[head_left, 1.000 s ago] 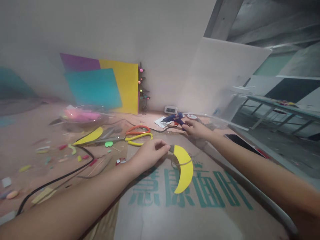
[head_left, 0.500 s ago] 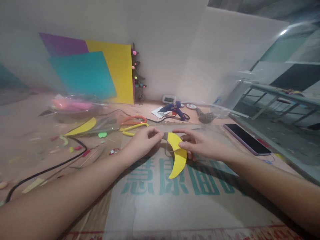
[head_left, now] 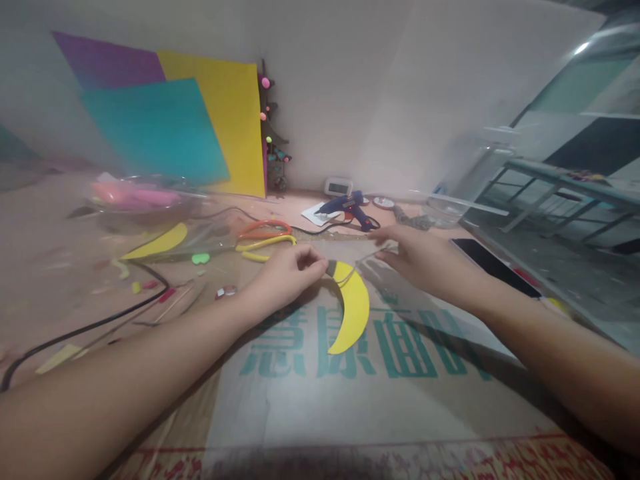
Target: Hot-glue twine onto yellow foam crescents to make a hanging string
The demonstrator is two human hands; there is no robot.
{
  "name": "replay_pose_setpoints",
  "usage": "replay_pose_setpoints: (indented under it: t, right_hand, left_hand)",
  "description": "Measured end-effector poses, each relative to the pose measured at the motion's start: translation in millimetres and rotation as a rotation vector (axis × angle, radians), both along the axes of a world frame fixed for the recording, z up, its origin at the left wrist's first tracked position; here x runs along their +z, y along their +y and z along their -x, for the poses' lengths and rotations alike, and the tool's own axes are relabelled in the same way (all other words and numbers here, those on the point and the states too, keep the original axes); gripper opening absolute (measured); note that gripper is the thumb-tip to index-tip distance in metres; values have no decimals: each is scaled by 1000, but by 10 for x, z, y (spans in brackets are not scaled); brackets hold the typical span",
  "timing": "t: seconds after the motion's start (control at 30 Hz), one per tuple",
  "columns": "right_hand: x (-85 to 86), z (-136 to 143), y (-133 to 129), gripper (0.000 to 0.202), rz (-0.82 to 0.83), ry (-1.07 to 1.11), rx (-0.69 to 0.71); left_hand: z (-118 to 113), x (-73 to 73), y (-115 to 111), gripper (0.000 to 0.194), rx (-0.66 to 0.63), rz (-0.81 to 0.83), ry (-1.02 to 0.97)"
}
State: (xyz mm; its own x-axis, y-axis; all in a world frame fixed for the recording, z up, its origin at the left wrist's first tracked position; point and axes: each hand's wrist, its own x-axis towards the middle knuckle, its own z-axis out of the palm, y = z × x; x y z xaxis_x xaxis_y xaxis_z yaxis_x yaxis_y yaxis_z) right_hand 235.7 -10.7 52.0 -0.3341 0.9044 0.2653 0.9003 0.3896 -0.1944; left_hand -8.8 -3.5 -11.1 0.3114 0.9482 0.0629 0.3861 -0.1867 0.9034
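Observation:
My left hand (head_left: 285, 275) pinches the top tip of a yellow crescent-shaped cutout (head_left: 357, 308), whose body hangs down to the right over the printed sheet. Dark grey wrapping covers the crescent near my left fingertips. A thin grey cord (head_left: 364, 258) runs from that tip, across the upper part of the crescent, towards my right hand (head_left: 425, 261). The cord's far end sits between my right thumb and fingers, which are apart from the crescent.
A blue glue gun (head_left: 350, 205) lies at the back, near orange-handled and yellow-handled scissors (head_left: 265, 230). A phone (head_left: 493, 265) lies to the right. Another yellow cutout (head_left: 157, 243), a black cable (head_left: 85, 343) and scraps are on the left. Coloured sheets (head_left: 155, 133) lean behind.
My right hand has left the crescent and moved right and up, drawing the grey cord out. My left hand keeps its pinch on the tip. The view has tilted slightly down.

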Motion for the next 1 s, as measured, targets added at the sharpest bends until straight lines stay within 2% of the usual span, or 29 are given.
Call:
replay_pose_setpoints:
  t: [0.07, 0.13, 0.23, 0.33, 0.43, 0.57, 0.63, 0.7, 0.77, 1.0]
  right_hand:
    - [-23, 59, -37, 48, 135, 110, 38]
    - [-75, 146, -81, 57, 346, 316, 119]
    - [-197, 261, -120, 60, 555, 568, 214]
    - [-282, 306, -117, 56, 622, 588, 201]
    - [-280, 284, -92, 46, 521, 554, 192]
    - [-259, 213, -54, 18, 78, 317, 258]
    - [-274, 182, -43, 14, -54, 203, 335]
    - [-295, 167, -43, 15, -96, 162, 406]
    - [-307, 172, -56, 14, -120, 156, 421]
    - [-311, 281, -79, 18, -116, 203, 297]
  left_hand:
    - [-1, 15, -5, 26, -7, -34, -4]
    - [0, 27, -5, 26, -15, -69, 1]
    - [2, 32, 0, 25, -20, -90, 16]
    - [2, 28, 3, 25, -22, -95, 17]
    - [1, 25, 2, 26, -22, -82, 26]
    - [4, 26, 6, 25, -25, -71, 64]
    - [6, 26, 7, 24, -25, -74, 81]
    - [5, 29, 5, 24, -22, -76, 96]
    - [0, 36, -3, 24, -21, -83, 108]
    - [-22, 50, -38, 24, -84, -116, 126]
